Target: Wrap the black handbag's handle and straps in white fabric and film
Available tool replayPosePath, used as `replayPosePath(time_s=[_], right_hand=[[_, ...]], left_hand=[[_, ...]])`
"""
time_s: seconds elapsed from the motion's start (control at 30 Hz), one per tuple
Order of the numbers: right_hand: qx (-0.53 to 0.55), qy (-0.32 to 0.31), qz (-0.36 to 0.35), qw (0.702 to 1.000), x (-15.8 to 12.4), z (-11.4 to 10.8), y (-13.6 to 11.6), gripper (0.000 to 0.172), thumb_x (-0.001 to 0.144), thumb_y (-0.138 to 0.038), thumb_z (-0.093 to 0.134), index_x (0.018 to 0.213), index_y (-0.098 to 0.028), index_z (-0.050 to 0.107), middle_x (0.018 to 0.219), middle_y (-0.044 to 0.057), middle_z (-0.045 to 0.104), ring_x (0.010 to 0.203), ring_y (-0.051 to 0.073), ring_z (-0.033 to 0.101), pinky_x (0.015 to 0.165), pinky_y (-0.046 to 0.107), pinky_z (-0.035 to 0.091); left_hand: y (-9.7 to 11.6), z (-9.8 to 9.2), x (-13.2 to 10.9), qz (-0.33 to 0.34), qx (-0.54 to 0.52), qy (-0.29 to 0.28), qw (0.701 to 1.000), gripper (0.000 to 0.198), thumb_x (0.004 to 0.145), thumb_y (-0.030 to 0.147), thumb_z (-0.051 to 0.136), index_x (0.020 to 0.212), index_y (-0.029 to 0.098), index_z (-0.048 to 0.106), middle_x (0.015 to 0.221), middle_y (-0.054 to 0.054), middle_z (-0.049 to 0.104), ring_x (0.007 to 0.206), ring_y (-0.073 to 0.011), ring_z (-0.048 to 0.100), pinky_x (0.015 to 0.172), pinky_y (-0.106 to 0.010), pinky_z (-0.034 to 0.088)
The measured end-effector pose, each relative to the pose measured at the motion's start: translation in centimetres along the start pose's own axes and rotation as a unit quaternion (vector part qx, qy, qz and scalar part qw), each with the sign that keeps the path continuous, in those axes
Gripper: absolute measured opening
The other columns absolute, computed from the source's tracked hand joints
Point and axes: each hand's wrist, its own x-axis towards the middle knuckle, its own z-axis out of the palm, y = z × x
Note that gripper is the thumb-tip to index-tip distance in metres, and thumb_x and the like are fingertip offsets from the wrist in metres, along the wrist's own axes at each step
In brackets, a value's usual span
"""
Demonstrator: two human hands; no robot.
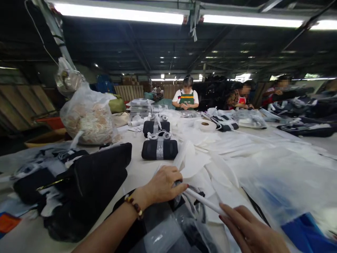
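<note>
A narrow white strip [205, 201] stretches between my two hands, looking like folded paper or thin foam. My left hand [165, 182], with a beaded bracelet at the wrist, is closed around its upper end and against a grey rounded part under the fingers. The strip's lower end lies between the thumb and fingers of my right hand [250, 225]. Below my hands lies a black bag [129, 225] partly covered with clear plastic, with grey strap loops [196, 207] beside the strip. What my left palm covers is hidden.
Black bags [102, 175] lie at left, near a stuffed clear plastic sack [86, 119]. Two wrapped black cases [171, 149] sit ahead. White sheets [223, 168], a tape roll [204, 125] and blue plastic [305, 232] spread rightward. Co-workers [186, 96] are across the table.
</note>
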Motion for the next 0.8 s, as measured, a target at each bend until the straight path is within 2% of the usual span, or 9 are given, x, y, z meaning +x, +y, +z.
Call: replayPosePath(time_s=[0.1, 0.27, 0.4, 0.5, 0.57, 0.63, 0.7, 0.73, 0.8], right_hand=[[-0.006, 0.014, -0.001, 1.000, 0.9, -0.1, -0.5, 0.032, 0.096, -0.029, 0.029, 0.103, -0.022, 0.059, 0.074, 0.002, 0.060, 0.052, 0.012, 0.060, 0.046, 0.020, 0.047], [-0.017, -0.007, -0.028, 0.999, 2.6, 0.6, -1.4, 0.012, 0.086, -0.019, 0.051, 0.093, -0.024, 0.058, 0.076, 0.002, 0.056, 0.056, 0.016, 0.055, 0.051, 0.027, 0.041], [0.005, -0.005, -0.041, 0.999, 4.5, 1.2, -2.5, 0.024, 0.074, -0.004, 0.058, 0.089, -0.022, 0.060, 0.074, 0.002, 0.056, 0.060, 0.018, 0.050, 0.054, 0.028, 0.033], [0.023, -0.046, -0.039, 0.998, 6.1, 1.5, -2.8, 0.025, 0.074, 0.001, 0.056, 0.084, -0.021, 0.062, 0.075, 0.003, 0.056, 0.062, 0.017, 0.047, 0.058, 0.029, 0.030], [0.029, -0.095, -0.045, 0.994, 7.3, 1.5, -2.7, 0.023, 0.078, 0.000, 0.053, 0.083, -0.020, 0.062, 0.077, 0.003, 0.057, 0.064, 0.016, 0.047, 0.061, 0.029, 0.029], [0.029, -0.139, -0.063, 0.988, 8.3, 1.7, -2.4, 0.020, 0.084, -0.005, 0.051, 0.085, -0.020, 0.062, 0.079, 0.004, 0.057, 0.067, 0.016, 0.047, 0.063, 0.030, 0.029], [0.031, -0.163, -0.079, 0.983, 9.2, 1.8, -2.3, 0.016, 0.087, -0.011, 0.050, 0.085, -0.021, 0.063, 0.081, 0.004, 0.057, 0.068, 0.016, 0.048, 0.064, 0.030, 0.028], [0.033, -0.166, -0.084, 0.982, 9.6, 1.8, -2.2, 0.015, 0.088, -0.014, 0.050, 0.084, -0.021, 0.063, 0.081, 0.004, 0.057, 0.069, 0.016, 0.048, 0.064, 0.030, 0.028], [0.036, -0.168, -0.092, 0.981, 10.1, 1.8, -2.2, 0.013, 0.088, -0.016, 0.052, 0.082, -0.021, 0.063, 0.080, 0.004, 0.057, 0.068, 0.016, 0.049, 0.064, 0.030, 0.028]], left_hand=[[-0.1, -0.3, -2.2, 0.024, -0.048, 0.058, 0.997, 0.003, 0.080, 0.017, 0.059, 0.078, 0.015, 0.058, 0.088, -0.003, 0.058, 0.088, -0.0159, 0.053, 0.083, -0.030, 0.039], [-0.9, 0.6, -4.9, 0.082, -0.125, 0.149, 0.977, 0.012, 0.080, 0.009, 0.051, 0.072, 0.016, 0.053, 0.084, -0.002, 0.056, 0.086, -0.0138, 0.051, 0.085, -0.030, 0.041], [-1.1, 1.2, -5.6, 0.100, -0.125, 0.163, 0.973, 0.018, 0.082, 0.009, 0.048, 0.066, 0.016, 0.048, 0.080, -0.001, 0.055, 0.082, -0.0129, 0.051, 0.080, -0.029, 0.041], [-0.7, 1.2, -5.6, 0.070, -0.117, 0.127, 0.983, 0.024, 0.085, 0.015, 0.046, 0.062, 0.016, 0.045, 0.071, 0.000, 0.053, 0.073, -0.0126, 0.048, 0.074, -0.030, 0.039], [-0.2, 0.8, -5.1, -0.009, -0.101, 0.078, 0.992, 0.029, 0.085, 0.015, 0.044, 0.057, 0.016, 0.040, 0.068, -0.001, 0.052, 0.070, -0.0127, 0.048, 0.070, -0.028, 0.038], [0.1, 0.2, -4.1, -0.117, -0.071, 0.005, 0.991, 0.026, 0.079, 0.011, 0.044, 0.055, 0.017, 0.038, 0.073, -0.002, 0.053, 0.072, -0.0133, 0.049, 0.067, -0.027, 0.037], [0.1, -0.7, -2.9, -0.195, -0.038, -0.062, 0.978, 0.011, 0.072, 0.009, 0.046, 0.064, 0.016, 0.046, 0.085, -0.005, 0.057, 0.078, -0.0158, 0.052, 0.069, -0.027, 0.038], [-0.1, -1.2, -2.2, -0.214, -0.028, -0.092, 0.972, 0.008, 0.070, 0.010, 0.047, 0.072, 0.016, 0.052, 0.089, -0.006, 0.058, 0.081, -0.0175, 0.053, 0.071, -0.028, 0.039], [-0.7, -2.1, -0.8, -0.219, -0.029, -0.153, 0.963, 0.022, 0.068, 0.011, 0.047, 0.086, 0.015, 0.058, 0.091, -0.008, 0.061, 0.083, -0.0200, 0.055, 0.072, -0.029, 0.040]])
